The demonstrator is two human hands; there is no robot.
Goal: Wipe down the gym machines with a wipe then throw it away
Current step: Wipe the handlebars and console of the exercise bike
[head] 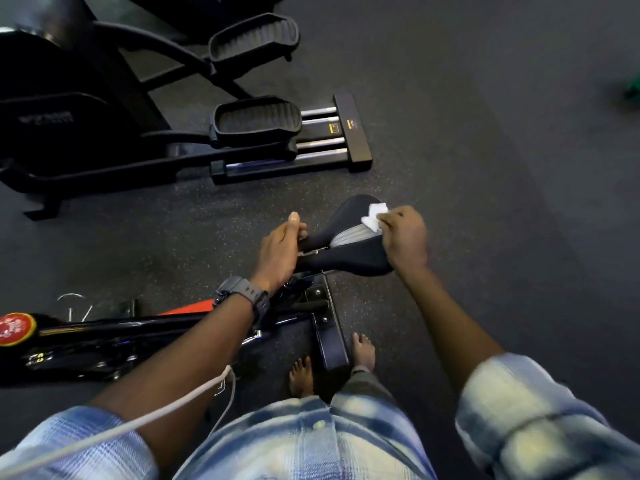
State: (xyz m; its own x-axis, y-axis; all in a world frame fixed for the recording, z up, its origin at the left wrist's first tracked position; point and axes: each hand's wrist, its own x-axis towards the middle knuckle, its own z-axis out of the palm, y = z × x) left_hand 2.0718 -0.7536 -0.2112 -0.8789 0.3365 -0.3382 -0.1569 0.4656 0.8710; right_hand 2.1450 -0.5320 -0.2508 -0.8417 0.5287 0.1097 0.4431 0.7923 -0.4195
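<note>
White wipe [373,217] pinched in my right hand [405,237], pressed on the saddle [349,251] top; left hand [278,252] grips the saddle nose, likely steadying it for scrubbing.

Your right hand [403,239] holds a white wipe [373,218] on a black saddle [349,254] with a grey centre stripe. Your shirt [311,441] is blue-and-white plaid. The floor [467,133] is dark grey, speckled. A red round badge [15,329] sits near left.

The saddle [346,237] sits between the hands — left hand [277,254] at its nose, right hand [405,237] on it with the wipe [372,218]; an elliptical [138,126] stands beyond the left hand.
</note>
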